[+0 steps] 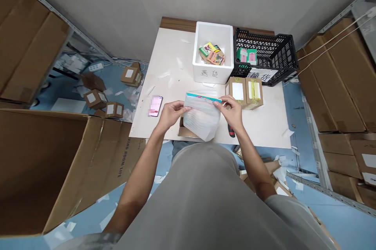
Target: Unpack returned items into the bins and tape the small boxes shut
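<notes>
Between both hands, near the table's front edge, hangs a whitish, see-through packing pouch (pixel 202 119). A bright blue printed strip (pixel 204 98) shows along its top; what it belongs to is hidden by the pouch. My left hand (pixel 173 114) pinches the upper left corner with thumb and fingers. At the upper right corner, my right hand (pixel 230 110) grips it the same way. Partly covered behind the pouch lies an open cardboard box (pixel 185 132). A red and black tool (pixel 231 130), perhaps a cutter, rests beside my right wrist.
On the table (pixel 164 58) stand a white foam box (pixel 213 74) with small colourful boxes, a black crate (pixel 282 60) and two taped cartons (pixel 245 91). A phone (pixel 155 106) lies left. A large open carton (pixel 102 156) stands lower left; parcels and scraps litter the floor.
</notes>
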The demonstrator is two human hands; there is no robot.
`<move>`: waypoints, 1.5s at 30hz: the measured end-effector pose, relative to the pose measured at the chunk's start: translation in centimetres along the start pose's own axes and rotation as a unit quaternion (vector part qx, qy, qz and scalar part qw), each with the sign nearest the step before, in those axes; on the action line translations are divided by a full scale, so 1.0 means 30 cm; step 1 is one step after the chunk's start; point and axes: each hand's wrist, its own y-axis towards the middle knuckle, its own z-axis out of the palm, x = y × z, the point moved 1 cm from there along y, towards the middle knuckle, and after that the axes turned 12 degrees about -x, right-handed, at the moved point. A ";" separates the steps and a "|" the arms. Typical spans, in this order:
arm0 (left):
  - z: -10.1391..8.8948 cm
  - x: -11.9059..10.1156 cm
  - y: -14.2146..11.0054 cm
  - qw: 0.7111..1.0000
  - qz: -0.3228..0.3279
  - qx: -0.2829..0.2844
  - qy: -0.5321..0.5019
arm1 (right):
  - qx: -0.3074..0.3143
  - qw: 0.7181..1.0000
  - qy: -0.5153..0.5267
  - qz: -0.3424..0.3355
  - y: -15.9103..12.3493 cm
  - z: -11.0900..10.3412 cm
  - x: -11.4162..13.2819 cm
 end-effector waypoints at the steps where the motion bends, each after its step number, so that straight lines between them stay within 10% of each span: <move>1: 0.003 -0.006 -0.001 1.000 0.007 0.005 0.006 | 0.016 1.000 -0.016 -0.018 0.015 -0.008 0.014; 13: 0.035 -0.065 0.001 0.977 0.155 0.046 0.138 | 0.248 0.915 -0.226 -0.225 0.074 -0.037 0.115; 23: -0.128 0.054 0.064 0.929 0.149 -0.028 0.336 | 0.064 0.981 -0.140 -0.121 0.123 -0.309 0.132; 27: -0.078 0.099 0.047 0.936 0.177 0.025 0.304 | -0.107 0.982 -0.128 -0.084 0.127 -0.484 0.183; 31: 0.035 0.177 0.030 0.934 0.164 0.062 0.311 | -0.128 0.984 -0.113 -0.051 0.078 -0.553 0.212; 39: 0.167 0.317 0.023 0.992 -0.037 0.074 0.093 | 0.078 0.985 -0.155 -0.021 -0.089 -0.344 0.075; 45: 0.062 0.325 -0.005 0.998 -0.031 0.049 0.034 | 0.286 0.873 -0.384 -0.090 -0.108 -0.112 0.015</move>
